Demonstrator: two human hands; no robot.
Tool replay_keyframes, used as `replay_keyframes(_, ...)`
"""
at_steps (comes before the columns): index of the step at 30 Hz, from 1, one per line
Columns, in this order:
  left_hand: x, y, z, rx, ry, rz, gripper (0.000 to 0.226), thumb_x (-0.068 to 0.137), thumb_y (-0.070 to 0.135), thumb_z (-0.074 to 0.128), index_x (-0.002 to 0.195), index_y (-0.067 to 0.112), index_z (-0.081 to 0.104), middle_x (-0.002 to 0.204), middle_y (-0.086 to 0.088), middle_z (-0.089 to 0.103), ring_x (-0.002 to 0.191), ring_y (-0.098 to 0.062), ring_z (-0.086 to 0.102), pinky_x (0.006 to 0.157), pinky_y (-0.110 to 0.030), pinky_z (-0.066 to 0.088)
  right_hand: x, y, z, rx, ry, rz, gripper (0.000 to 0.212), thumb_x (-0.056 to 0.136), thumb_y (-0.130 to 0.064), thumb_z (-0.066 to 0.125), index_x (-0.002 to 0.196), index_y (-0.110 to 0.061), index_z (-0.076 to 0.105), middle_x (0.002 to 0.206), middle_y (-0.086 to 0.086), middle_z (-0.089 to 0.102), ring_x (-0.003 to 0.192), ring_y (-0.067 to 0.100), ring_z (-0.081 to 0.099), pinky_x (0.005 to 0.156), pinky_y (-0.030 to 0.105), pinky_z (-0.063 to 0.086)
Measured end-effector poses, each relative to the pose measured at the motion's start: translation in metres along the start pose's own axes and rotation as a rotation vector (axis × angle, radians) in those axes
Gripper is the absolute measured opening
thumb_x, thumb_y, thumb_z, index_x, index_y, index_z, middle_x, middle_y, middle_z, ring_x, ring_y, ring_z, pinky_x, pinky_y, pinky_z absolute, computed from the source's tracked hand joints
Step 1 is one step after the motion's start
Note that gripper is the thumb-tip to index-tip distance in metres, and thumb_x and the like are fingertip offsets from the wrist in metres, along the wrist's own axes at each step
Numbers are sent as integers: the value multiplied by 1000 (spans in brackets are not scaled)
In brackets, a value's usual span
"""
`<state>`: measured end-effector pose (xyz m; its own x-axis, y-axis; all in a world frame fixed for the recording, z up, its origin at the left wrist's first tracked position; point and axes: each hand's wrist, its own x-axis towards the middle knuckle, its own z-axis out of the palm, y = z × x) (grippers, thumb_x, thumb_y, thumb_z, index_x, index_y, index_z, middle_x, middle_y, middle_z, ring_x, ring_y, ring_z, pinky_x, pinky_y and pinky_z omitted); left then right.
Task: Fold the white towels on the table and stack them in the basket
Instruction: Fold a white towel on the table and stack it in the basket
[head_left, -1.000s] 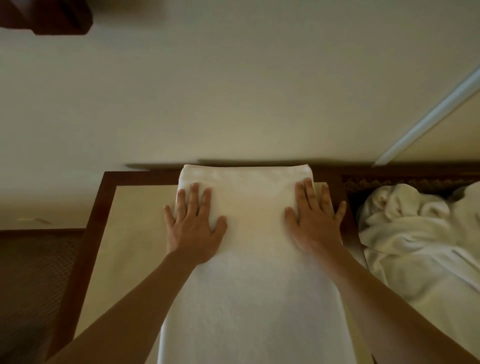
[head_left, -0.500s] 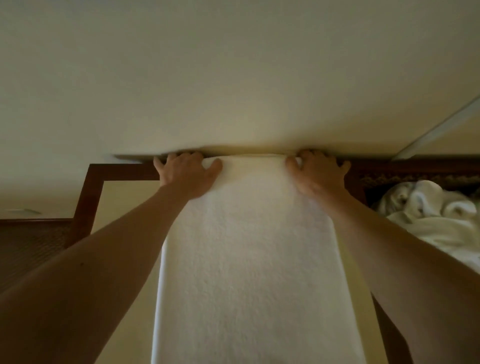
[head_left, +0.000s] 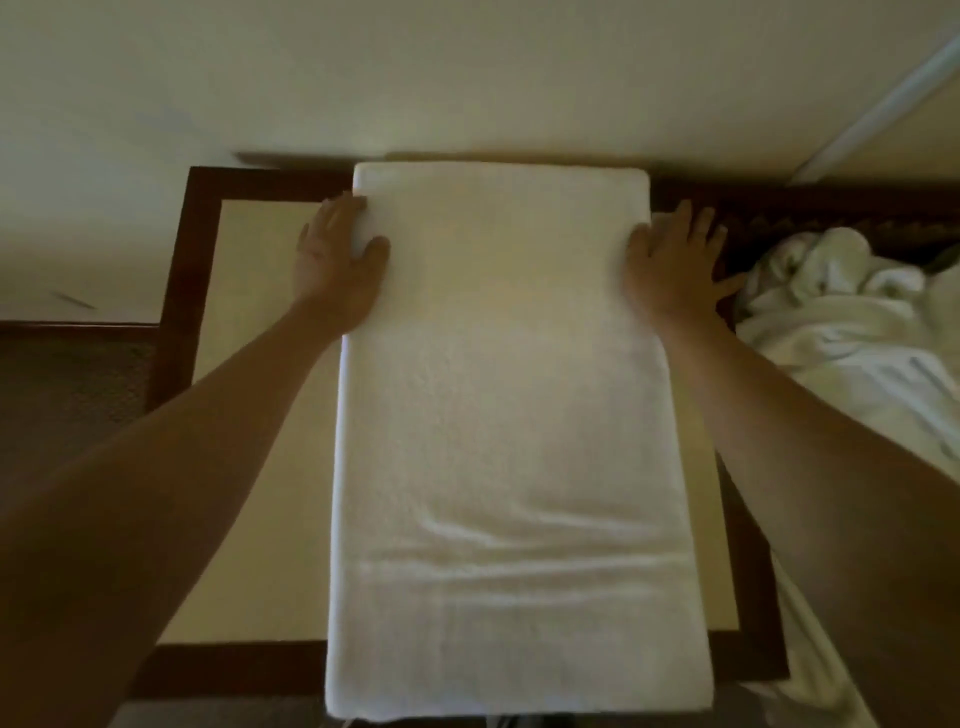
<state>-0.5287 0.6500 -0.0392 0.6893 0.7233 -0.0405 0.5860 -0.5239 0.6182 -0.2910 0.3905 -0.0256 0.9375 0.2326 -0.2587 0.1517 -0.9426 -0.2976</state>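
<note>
- Head view: a folded white towel (head_left: 511, 415) lies lengthwise down the middle of a dark-framed desk (head_left: 202, 249), running from the far edge by the wall to the near edge, which it slightly overhangs.
- Left hand (head_left: 337, 265) sits at the towel's far-left edge, thumb on top of the cloth, fingers along its side and partly tucked at the edge; whether they reach under it can't be told.
- Right hand (head_left: 670, 270) lies at the far-right edge, fingers straight and spread, part on cloth, part on the desk rim; it holds nothing.
- Towel surface: smooth at the far end, w/ a few shallow creases across the near third. Edges look thick and rounded, so prob. several layers.
- Handling, as a judgement: soft terry, light to moderate weight, limp, not fragile, not slippery. It will sag and unfold if lifted by one corner.
- Best hold, likely: both far corners pinched through all layers for the next fold toward the near end; once compact, support from underneath w/ flat palms.
- Right of the desk: a heap of unfolded white towels (head_left: 852, 322), crumpled and just beside the right hand.
- No basket is clearly identifiable in the frame.
</note>
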Motion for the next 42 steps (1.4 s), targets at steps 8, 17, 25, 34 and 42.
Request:
replay_keyframes(8, -244, -20, 8, 244, -75, 11, 66, 99, 55, 31, 158, 25, 35, 166, -11, 29, 154, -29, 21, 125, -50, 10, -232, 133, 35, -173, -25, -294, 64, 103, -51, 17, 164, -32, 11, 172, 6, 7, 156, 35, 11, 118, 69, 12)
replay_keyframes(17, -441, -16, 10, 161, -11, -44, 57, 100, 38, 42, 154, 19, 43, 165, -5, 31, 156, -25, 19, 126, -52, 10, -376, 270, 51, -131, 35, -276, 63, 106, -47, 18, 164, -22, 14, 172, 3, 6, 158, 26, 7, 116, 71, 16)
replay_keyframes(25, -470, -3, 9, -696, 277, -817, 23, 104, 16, 54, 106, 32, 70, 110, -1, 73, 101, -18, 67, 84, -37, 54, -411, 272, 48, 577, 68, -117, 34, 100, -33, 61, 129, -14, 59, 121, -6, 58, 106, -6, 54, 94, 40, 49)
replay_keyframes(34, -453, -6, -5, -873, -62, -781, 19, 106, 12, 51, 102, 23, 66, 108, -3, 69, 97, -18, 64, 84, -34, 49, -384, 251, 36, 742, -91, 85, 18, 96, -33, 70, 101, -19, 60, 96, -16, 61, 91, 7, 58, 82, 29, 38)
replay_keyframes(42, -464, -7, 11, -468, -214, -607, 14, 106, 31, 53, 114, 24, 61, 109, 0, 66, 96, -15, 60, 74, -35, 47, -381, 251, 47, 789, -283, 66, 54, 93, -27, 75, 141, -20, 50, 125, -10, 61, 119, 10, 54, 102, 33, 43)
